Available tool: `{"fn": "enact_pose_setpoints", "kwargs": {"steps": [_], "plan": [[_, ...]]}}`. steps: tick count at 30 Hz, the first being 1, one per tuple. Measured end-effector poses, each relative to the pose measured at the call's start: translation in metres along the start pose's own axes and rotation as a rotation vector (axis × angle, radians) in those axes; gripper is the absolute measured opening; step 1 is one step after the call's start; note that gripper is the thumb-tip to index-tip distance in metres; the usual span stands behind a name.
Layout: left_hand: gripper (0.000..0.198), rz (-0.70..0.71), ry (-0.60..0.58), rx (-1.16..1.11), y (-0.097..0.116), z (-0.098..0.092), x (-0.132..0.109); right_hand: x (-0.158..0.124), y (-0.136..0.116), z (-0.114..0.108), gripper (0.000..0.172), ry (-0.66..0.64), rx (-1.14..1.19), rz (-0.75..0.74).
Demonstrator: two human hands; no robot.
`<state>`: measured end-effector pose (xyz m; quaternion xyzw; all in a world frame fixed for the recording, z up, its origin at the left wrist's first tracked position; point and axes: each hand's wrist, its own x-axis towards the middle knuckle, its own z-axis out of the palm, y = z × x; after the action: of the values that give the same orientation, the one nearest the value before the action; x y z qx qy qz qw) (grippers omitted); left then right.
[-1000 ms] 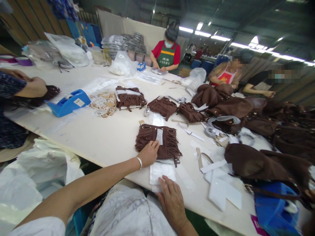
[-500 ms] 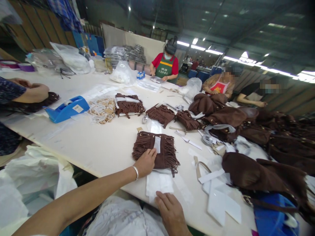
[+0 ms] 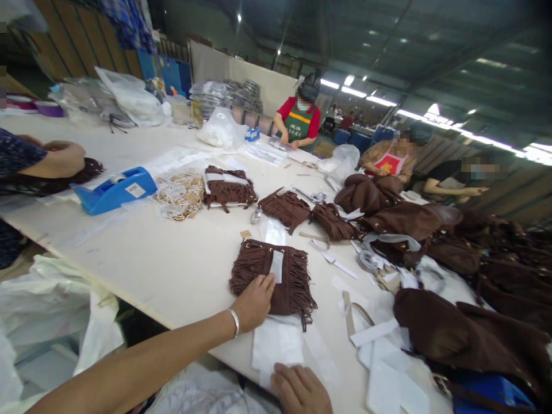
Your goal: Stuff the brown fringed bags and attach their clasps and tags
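Left hand (image 3: 255, 302) is resting open on the brown fringed bag (image 3: 288, 292), which is lying ahead on the table (image 3: 185, 276), long axis running crosswise; right hand (image 3: 302, 391), its grip escaping me, is sitting farther back by the white sheet (image 3: 278, 346)

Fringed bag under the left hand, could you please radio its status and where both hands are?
Left hand on bag, by pale strip. Right hand at near end of white sheet. Bag lying flat. Nothing seen blocking it.
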<state>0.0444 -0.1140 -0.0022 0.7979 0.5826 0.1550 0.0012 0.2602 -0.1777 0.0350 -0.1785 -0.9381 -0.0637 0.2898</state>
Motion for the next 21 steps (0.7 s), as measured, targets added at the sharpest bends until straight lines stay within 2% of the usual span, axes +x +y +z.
{"fn": "enact_pose_setpoints", "kwargs": {"steps": [3, 5, 7, 10, 13, 16, 21], "plan": [[0.050, -0.011, -0.003, -0.016, 0.000, 0.000, 0.001, 0.040, 0.024, -0.020, 0.020, -0.100, 0.108, 0.061], [0.049, -0.036, -0.008, -0.039, 0.000, 0.001, 0.001, 0.067, 0.046, -0.024, 0.017, -0.129, 0.168, 0.157], [0.047, -0.079, -0.009, -0.074, -0.001, 0.001, 0.002, 0.092, 0.068, -0.018, 0.017, -0.138, 0.222, 0.270], [0.046, -0.128, 0.004, -0.153, -0.003, 0.000, 0.004, 0.120, 0.101, 0.008, 0.018, -0.162, 0.312, 0.425], [0.045, -0.150, -0.002, -0.246, -0.005, -0.006, 0.006, 0.132, 0.127, 0.040, 0.017, -0.202, 0.389, 0.545], [0.043, -0.156, -0.025, -0.295, -0.006, -0.011, 0.007, 0.132, 0.140, 0.065, 0.016, -0.248, 0.416, 0.641], [0.047, -0.148, -0.036, -0.316, -0.008, -0.008, 0.007, 0.126, 0.146, 0.085, 0.015, -0.299, 0.382, 0.706]]}}
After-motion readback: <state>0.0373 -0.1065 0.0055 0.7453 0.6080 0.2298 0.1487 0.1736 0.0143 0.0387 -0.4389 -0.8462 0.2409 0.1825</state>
